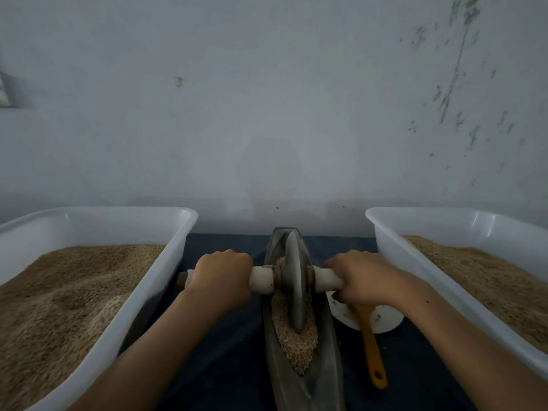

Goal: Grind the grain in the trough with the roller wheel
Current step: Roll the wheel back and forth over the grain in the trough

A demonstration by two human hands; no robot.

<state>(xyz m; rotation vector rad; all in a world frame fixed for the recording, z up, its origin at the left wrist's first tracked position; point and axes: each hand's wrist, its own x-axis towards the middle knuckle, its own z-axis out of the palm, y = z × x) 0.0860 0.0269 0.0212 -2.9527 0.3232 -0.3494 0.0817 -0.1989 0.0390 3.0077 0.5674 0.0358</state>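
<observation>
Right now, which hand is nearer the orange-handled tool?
The right hand. It grips the roller wheel's handle directly above the orange-handled tool, whose top passes just under it. The left hand grips the opposite handle, across the trough from the tool.

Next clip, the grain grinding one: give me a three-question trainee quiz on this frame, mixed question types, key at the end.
1. True or false: the left hand and right hand each grip one end of the handle that runs through the roller wheel.
2. Where does the wheel stand? A) in the left tub B) in the trough, among the grain C) on the white dish
3. Fill in: the orange-handled tool lies partly on the white ____, right of the trough.

Key: 1 true; 2 B; 3 dish.
</observation>
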